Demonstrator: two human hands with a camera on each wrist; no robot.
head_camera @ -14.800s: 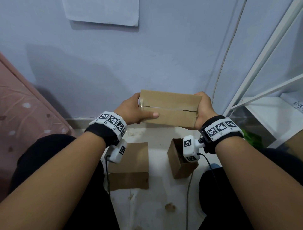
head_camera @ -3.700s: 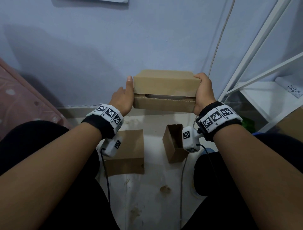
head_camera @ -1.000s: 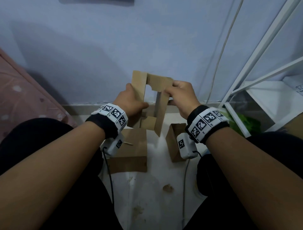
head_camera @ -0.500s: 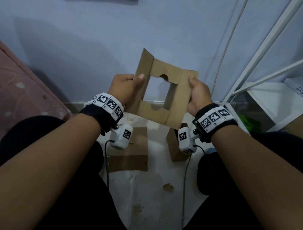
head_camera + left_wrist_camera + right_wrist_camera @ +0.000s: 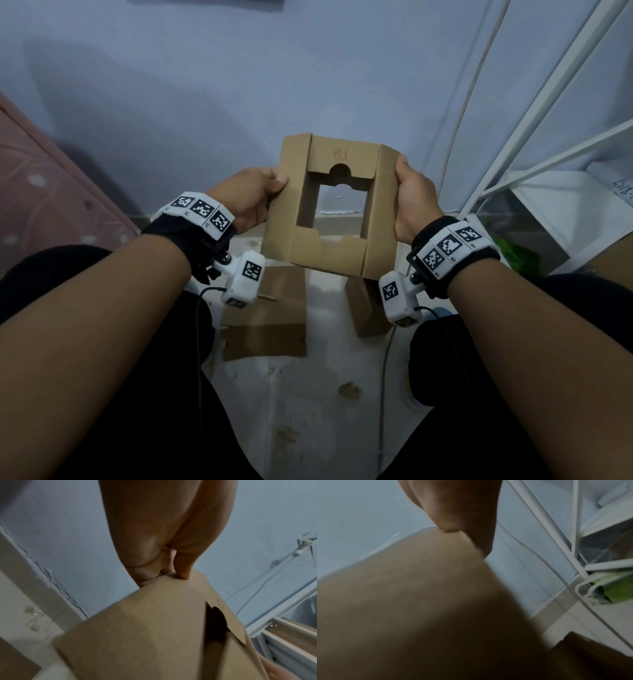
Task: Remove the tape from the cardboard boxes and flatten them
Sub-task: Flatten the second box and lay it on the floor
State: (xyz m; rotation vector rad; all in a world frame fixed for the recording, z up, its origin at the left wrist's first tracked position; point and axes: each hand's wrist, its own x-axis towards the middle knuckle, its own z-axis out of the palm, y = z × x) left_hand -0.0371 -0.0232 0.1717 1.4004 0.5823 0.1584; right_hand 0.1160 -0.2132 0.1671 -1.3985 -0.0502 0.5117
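Observation:
I hold an opened brown cardboard box (image 5: 342, 253) in the air before the wall, open at both ends so the wall shows through its middle. "61" is written on its far flap. My left hand (image 5: 251, 198) grips its left side, thumb on the near face. My right hand (image 5: 412, 202) grips its right side. The left wrist view shows my left fingers (image 5: 181, 566) pressed on the box (image 5: 145, 635). The right wrist view shows the box (image 5: 419, 601) blurred, with my right hand (image 5: 462, 517) at its top corner.
On the white floor (image 5: 308, 411) below lie a flattened cardboard piece (image 5: 270, 325) at the left and a small open box (image 5: 366, 308) at the right. A white metal shelf rack (image 5: 548, 137) stands to the right, a pink patterned surface (image 5: 41, 192) to the left. My knees flank the floor.
The box was closed and held level 3.7 s ago; its ends have since been opened. Over the last second I turned it upright to face me and lowered it slightly.

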